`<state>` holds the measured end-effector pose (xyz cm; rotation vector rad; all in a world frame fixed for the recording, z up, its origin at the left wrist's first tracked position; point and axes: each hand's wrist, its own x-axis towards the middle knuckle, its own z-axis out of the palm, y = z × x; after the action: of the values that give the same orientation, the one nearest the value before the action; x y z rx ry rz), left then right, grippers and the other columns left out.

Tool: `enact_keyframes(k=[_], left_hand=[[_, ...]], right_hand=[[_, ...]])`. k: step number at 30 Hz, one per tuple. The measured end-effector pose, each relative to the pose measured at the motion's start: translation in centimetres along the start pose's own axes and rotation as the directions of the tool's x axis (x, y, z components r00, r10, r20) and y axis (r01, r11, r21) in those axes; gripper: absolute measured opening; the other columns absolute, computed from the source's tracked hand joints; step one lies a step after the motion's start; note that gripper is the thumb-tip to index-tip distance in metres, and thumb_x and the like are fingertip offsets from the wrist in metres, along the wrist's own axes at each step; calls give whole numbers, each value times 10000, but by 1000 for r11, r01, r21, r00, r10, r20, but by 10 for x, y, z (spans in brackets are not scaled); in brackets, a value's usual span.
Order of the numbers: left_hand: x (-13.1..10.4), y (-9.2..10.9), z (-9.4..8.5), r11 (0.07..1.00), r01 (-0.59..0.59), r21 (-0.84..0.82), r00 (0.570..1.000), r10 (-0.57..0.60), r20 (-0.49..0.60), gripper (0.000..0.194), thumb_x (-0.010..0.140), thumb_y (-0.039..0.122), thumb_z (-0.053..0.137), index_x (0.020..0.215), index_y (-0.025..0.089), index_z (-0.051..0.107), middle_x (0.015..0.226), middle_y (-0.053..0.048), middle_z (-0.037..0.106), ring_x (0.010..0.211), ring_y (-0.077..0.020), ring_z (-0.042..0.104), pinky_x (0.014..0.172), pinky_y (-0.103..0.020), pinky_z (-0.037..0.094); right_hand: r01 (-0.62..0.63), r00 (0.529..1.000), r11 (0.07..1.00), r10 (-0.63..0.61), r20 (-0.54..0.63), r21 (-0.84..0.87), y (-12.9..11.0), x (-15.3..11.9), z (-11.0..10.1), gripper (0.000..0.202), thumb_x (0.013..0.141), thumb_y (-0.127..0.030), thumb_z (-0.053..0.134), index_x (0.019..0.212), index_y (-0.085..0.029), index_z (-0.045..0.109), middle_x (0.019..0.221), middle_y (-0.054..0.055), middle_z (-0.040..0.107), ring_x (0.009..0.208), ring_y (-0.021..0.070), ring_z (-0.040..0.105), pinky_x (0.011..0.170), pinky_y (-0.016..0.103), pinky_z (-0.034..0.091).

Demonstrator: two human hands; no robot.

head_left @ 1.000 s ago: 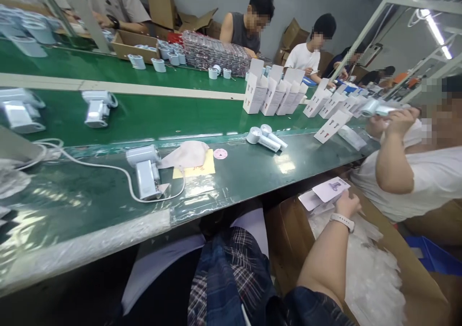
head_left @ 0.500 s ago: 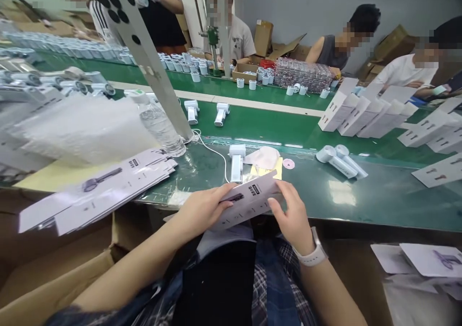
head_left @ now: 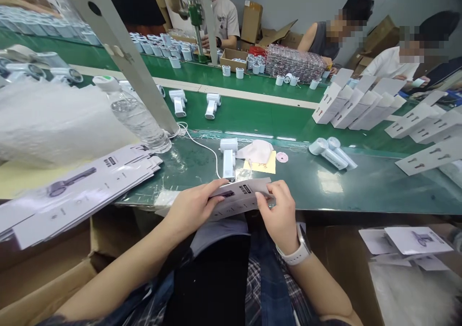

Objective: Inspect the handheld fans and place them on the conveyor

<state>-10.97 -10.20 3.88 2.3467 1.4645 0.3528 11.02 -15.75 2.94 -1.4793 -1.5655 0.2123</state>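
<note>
A white printed carton (head_left: pixel 240 198), folded nearly flat, is held over the bench's front edge. My left hand (head_left: pixel 193 206) pinches its left end between thumb and fingers. On its right end my right hand (head_left: pixel 279 210) closes, thumb on the printed face and fingers behind. Just beyond the carton lies a white-blue handheld device (head_left: pixel 228 157), beside a pale pink piece (head_left: pixel 257 152), a yellow note (head_left: pixel 267 165) and a round pink sticker (head_left: pixel 282 157). A stack of flat printed cartons (head_left: pixel 83 184) rests at the left.
A clear bottle (head_left: pixel 135 117) stands by a slanted metal post (head_left: pixel 126 56). Two white cylindrical devices (head_left: pixel 332 154) lie at the right. Upright white boxes (head_left: pixel 334 100) and two devices (head_left: pixel 212 106) sit on the green belt (head_left: pixel 252 109). Several people are across it.
My right hand has closed on the carton's right end, where its fingers were more spread before. The carton is tilted less. The whole view has shifted slightly.
</note>
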Motion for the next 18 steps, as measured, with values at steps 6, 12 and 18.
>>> enact_keyframes(k=[6, 12, 18], left_hand=[[-7, -12, -12, 971, -130, -202, 936, 187, 297, 326, 1001, 289, 450, 1220, 198, 675, 1157, -112, 786, 1032, -297, 765, 907, -410, 598], [-14, -29, 4, 801, -253, -542, 833, 465, 298, 1071, 862, 659, 732, 1685, 233, 193, 1700, -201, 370, 1518, -383, 463, 1238, -540, 403], [-19, -22, 18, 837, -263, -479, 938, 338, 76, 1146, 817, 786, 694, 1674, 247, 155, 1576, -200, 506, 1331, -393, 613, 1126, -549, 506]], right_hand=[[3, 964, 967, -70, 256, 255, 3, 8, -14, 199, 1027, -204, 566, 839, -224, 629, 964, 55, 768, 939, 217, 708, 851, 360, 560], [240, 745, 834, -487, 456, 498, -8, 12, -37, 191, 1040, -233, 603, 852, -216, 634, 1265, 95, 767, 1324, 266, 611, 1123, 457, 509], [192, 947, 935, -256, 192, 298, 0, -2, -20, 190, 1047, -248, 549, 1087, -236, 734, 1516, 138, 537, 1419, 328, 516, 1144, 554, 478]])
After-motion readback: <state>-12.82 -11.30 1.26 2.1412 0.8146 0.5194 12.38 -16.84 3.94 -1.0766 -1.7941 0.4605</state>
